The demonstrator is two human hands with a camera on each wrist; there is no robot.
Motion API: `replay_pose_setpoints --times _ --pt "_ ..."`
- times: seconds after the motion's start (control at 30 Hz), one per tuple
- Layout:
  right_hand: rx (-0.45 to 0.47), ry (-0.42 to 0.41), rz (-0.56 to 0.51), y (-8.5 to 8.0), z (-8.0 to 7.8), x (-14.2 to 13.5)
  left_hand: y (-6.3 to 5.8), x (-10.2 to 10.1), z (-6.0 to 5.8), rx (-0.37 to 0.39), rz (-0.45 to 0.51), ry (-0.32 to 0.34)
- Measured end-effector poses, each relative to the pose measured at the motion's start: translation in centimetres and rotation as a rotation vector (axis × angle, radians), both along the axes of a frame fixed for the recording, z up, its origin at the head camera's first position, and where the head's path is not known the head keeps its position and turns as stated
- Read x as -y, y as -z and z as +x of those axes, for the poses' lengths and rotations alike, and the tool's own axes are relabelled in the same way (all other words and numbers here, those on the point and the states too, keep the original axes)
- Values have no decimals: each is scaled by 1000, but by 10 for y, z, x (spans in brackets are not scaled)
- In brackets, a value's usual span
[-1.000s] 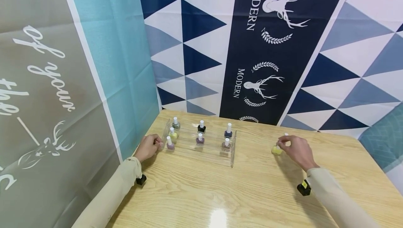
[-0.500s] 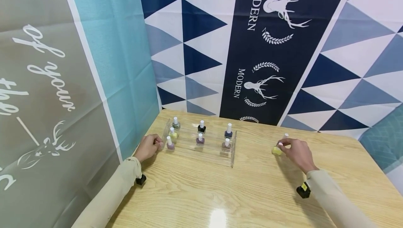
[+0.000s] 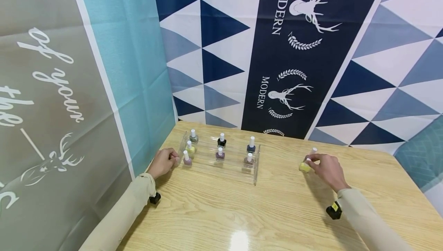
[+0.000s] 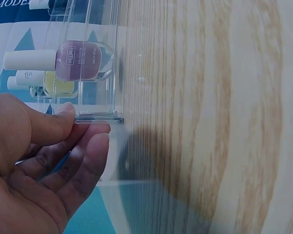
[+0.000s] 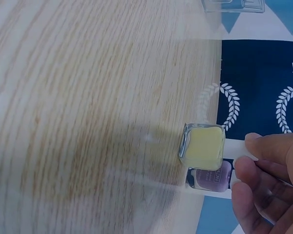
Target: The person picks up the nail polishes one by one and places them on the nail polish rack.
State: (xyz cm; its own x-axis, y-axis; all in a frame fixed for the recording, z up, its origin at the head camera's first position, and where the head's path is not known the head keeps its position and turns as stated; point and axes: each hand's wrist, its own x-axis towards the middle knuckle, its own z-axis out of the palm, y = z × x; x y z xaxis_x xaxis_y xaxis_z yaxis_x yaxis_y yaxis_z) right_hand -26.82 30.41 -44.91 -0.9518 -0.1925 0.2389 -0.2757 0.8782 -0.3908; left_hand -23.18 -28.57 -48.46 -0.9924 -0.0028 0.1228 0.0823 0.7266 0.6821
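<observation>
My left hand (image 3: 164, 163) pinches the left end panel of a clear stepped display rack (image 3: 214, 174), thumb on one side and fingers on the other in the left wrist view. A lilac nail polish bottle (image 4: 79, 61) stands on the rack beside that panel. On the right of the table, my right hand (image 3: 328, 171) pinches the white cap of a yellow nail polish bottle (image 5: 205, 147) between thumb and fingers. Just behind it is a purple nail polish bottle (image 5: 214, 177), partly hidden by the yellow one; its white cap shows beyond my fingers in the head view.
Several more white-capped polish bottles stand on the rack, among them a black one (image 3: 222, 142), a navy one (image 3: 251, 148) and a second yellow one (image 3: 190, 149). Patterned cloth (image 3: 221, 24) hangs behind the wooden table (image 3: 207, 212) and along its left.
My right hand has shifted slightly toward me and lower, fingers still at the yellow bottle's cap, so more of the purple bottle's cap shows behind. My left hand keeps its place on the rack.
</observation>
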Motion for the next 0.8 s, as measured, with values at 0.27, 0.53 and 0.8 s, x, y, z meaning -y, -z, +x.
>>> replay_pose_setpoints --times 0.27,0.53,0.8 --pt "-13 -19 -9 -3 2 1 -3 -1 2 -10 15 11" --pt "-18 -33 -21 -5 4 1 -2 0 3 -9 31 17" --pt "-19 -35 -12 -8 6 1 -3 0 2 -28 16 24"
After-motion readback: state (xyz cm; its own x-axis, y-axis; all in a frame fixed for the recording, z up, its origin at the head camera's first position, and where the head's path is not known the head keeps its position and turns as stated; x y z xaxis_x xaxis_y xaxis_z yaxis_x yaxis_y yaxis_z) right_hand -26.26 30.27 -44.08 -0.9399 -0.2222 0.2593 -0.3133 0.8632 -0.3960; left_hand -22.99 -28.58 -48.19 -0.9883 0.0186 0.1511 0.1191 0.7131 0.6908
